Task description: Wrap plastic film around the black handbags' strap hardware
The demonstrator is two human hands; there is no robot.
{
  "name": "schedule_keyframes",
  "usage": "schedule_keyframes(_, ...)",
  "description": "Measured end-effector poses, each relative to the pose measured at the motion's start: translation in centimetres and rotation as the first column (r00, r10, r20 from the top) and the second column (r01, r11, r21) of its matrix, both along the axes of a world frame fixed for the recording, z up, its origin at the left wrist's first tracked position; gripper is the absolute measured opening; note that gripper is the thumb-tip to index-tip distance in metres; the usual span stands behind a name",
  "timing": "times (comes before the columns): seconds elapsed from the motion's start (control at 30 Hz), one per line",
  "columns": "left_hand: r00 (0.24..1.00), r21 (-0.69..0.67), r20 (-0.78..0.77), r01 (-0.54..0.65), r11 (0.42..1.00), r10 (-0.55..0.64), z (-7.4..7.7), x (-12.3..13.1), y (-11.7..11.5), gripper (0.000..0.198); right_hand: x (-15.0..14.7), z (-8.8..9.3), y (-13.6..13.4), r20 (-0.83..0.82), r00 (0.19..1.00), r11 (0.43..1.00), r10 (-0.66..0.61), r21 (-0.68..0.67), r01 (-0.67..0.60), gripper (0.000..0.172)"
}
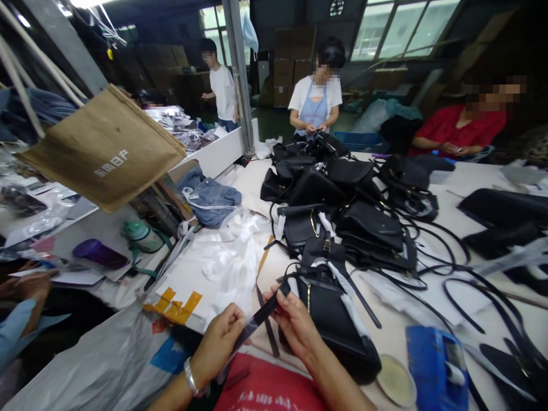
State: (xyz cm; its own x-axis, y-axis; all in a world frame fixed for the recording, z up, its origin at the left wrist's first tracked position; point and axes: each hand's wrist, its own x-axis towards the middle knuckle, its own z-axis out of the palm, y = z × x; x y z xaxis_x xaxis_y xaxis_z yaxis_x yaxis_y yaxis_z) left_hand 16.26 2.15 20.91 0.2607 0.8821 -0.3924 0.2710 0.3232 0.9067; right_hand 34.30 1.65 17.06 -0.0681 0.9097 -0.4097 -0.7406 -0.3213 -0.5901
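A black strap [264, 311] runs slantwise between my two hands. My left hand [222, 331], with a silver bracelet at the wrist, pinches its lower end, where something clear and shiny lies along it. Higher up, my right hand [295, 319] grips the strap between thumb and fingers. Right beside that hand lies a black backpack [334, 325] with a gold zipper and white wrapping on its straps. Another dark strap [269, 325] hangs loose behind the held one. White strips of thin wrapping [231, 268] are heaped to the left of my hands.
Many black bags [325, 182] are piled across the table. A blue plastic holder [436, 365] and a round lid-like disc [397, 379] sit at the right front. Orange tape pieces [180, 305] stick to the table's left edge. Several people work around, one in a blue apron [315, 103] opposite.
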Motion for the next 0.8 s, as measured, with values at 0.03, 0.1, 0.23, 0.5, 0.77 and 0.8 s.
schedule_keyframes(0.03,1.0,-0.006,0.011,-0.001,1.0,0.001,0.0,-0.1,0.2,0.027,-0.6,-0.2,0.0,0.015,1.0,1.0,-0.001,0.004,0.001,0.042)
schedule_keyframes(0.1,0.998,-0.024,0.054,0.012,1.0,-0.011,0.2,-0.1,0.6,0.026,-1.9,-0.3,-0.4,0.056,0.998,1.0,0.021,0.021,-0.022,0.04)
schedule_keyframes(0.23,0.993,-0.05,0.113,0.02,0.999,-0.014,0.2,0.4,1.3,0.026,-2.4,-0.1,-0.7,0.03,0.994,0.994,0.101,0.038,-0.102,0.038)
schedule_keyframes(0.5,0.997,-0.01,-0.036,0.064,0.998,-0.065,-1.3,0.4,1.8,0.025,0.3,-1.3,2.2,-0.318,0.941,0.992,-0.113,-0.097,0.087,0.029)
schedule_keyframes(0.77,0.993,0.015,0.0,0.117,0.993,-0.117,-0.2,2.7,2.1,0.022,-2.5,-2.2,-1.0,-0.106,0.993,0.999,-0.044,-0.005,0.044,0.031)
schedule_keyframes(0.8,0.991,0.022,-0.002,0.133,0.991,-0.133,-0.2,3.2,2.0,0.022,-2.2,-2.3,-1.2,-0.124,0.992,1.0,-0.02,-0.002,0.02,0.031)
